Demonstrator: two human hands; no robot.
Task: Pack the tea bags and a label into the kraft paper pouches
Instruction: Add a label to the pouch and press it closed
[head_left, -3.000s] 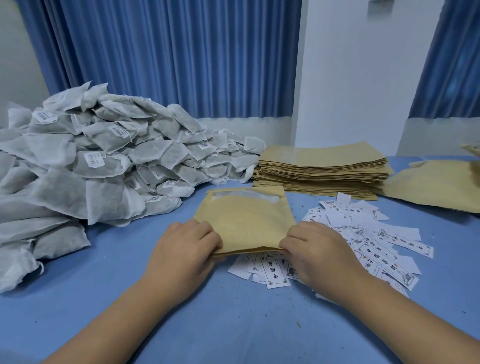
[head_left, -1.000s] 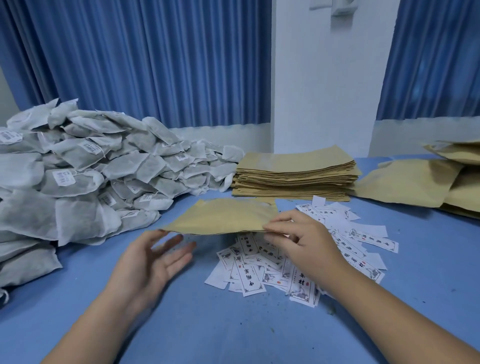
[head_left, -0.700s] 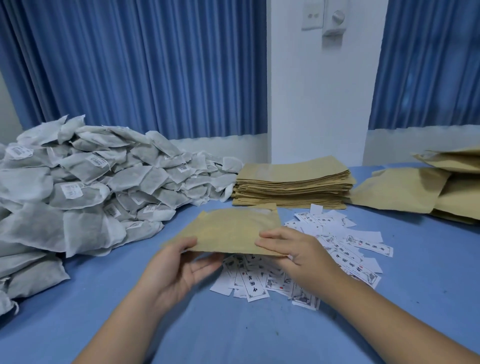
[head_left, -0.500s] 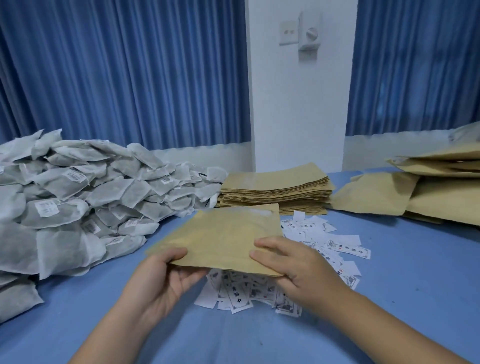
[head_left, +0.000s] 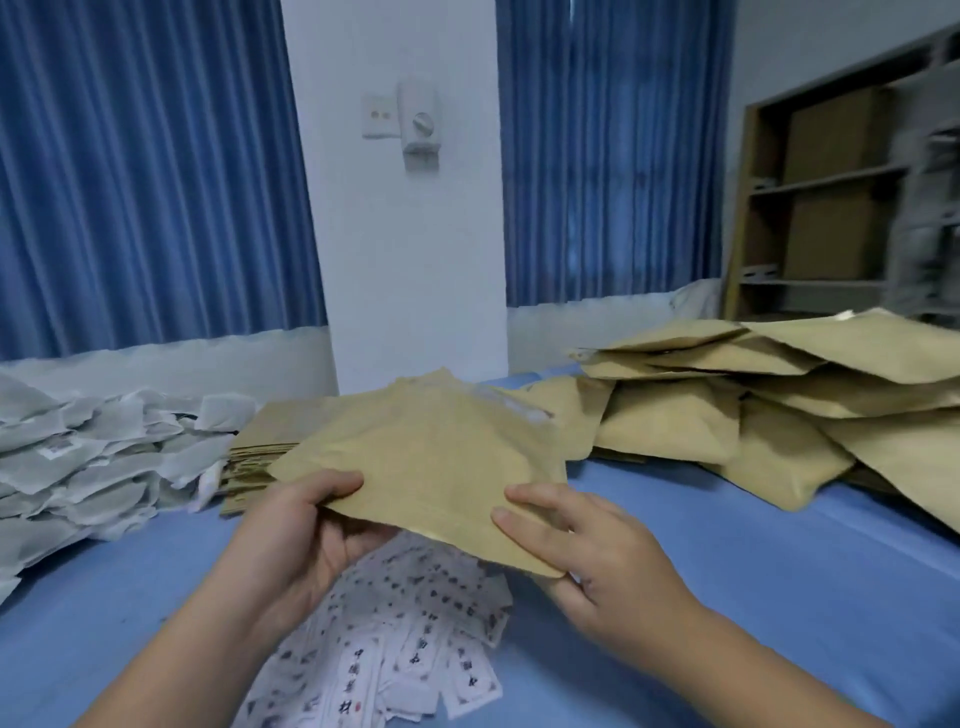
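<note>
I hold one kraft paper pouch (head_left: 431, 457) in the air above the table, tilted away from me. My left hand (head_left: 306, 535) grips its near left edge, thumb on top and fingers beneath. My right hand (head_left: 582, 545) pinches its near right corner, fingers on top and thumb under it. Below the pouch lie several white printed labels (head_left: 395, 654) scattered on the blue table (head_left: 727, 597). A heap of white tea bags (head_left: 93, 457) fills the left side.
A flat stack of unfilled kraft pouches (head_left: 249, 452) lies behind the held one, mostly hidden. A pile of bulging kraft pouches (head_left: 753, 405) lies at the right. Behind stand blue curtains, a white pillar (head_left: 400, 260) and a shelf (head_left: 831, 208) at far right.
The pouch has been lifted off the table and raised, and my left hand, open a second ago, now grips its left edge. My view has turned to the right toward the filled pouches.
</note>
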